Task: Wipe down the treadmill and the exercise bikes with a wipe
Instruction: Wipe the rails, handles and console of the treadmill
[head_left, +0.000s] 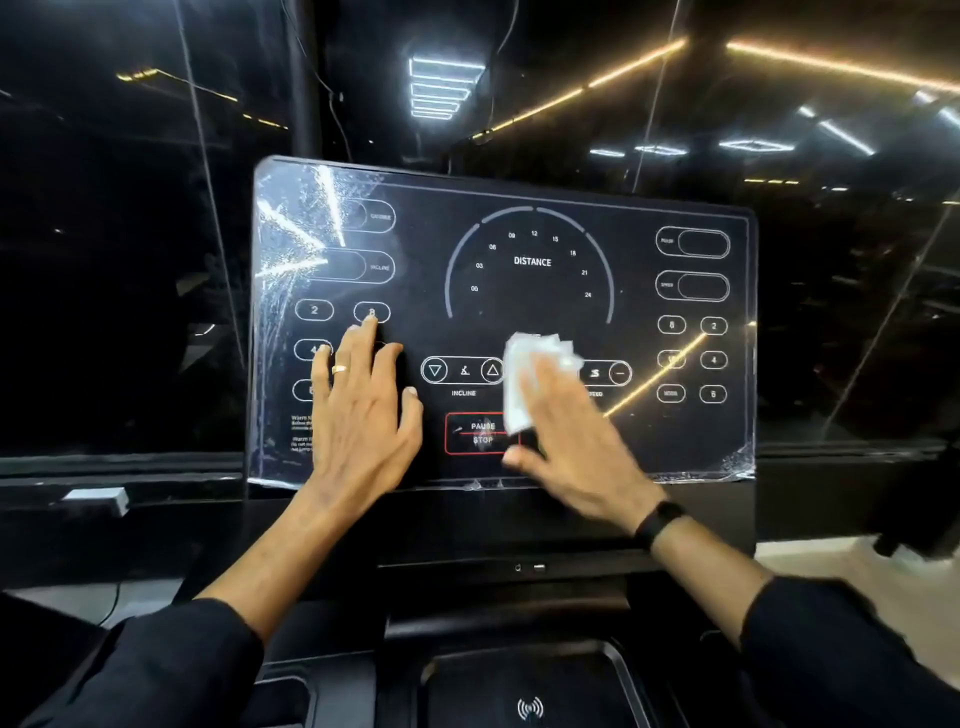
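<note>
The treadmill's black console panel (530, 291) fills the middle of the head view, with a distance dial, incline and speed keys and a red pause/stop key. A clear film covers it and is wrinkled at the upper left. My left hand (358, 410) rests flat on the panel's lower left, fingers straight and spread, a ring on one finger. My right hand (566, 441) presses a crumpled white wipe (530, 374) against the panel just right of centre, between the incline and speed keys. The wipe sticks out beyond the fingertips. The right hand is blurred.
Below the panel lies the treadmill's black tray (524, 675) with a wireless symbol. Dark glass (130, 234) behind the console mirrors ceiling light strips. A pale floor (841, 566) shows at the lower right. A small white tag (96, 498) sits on the ledge at left.
</note>
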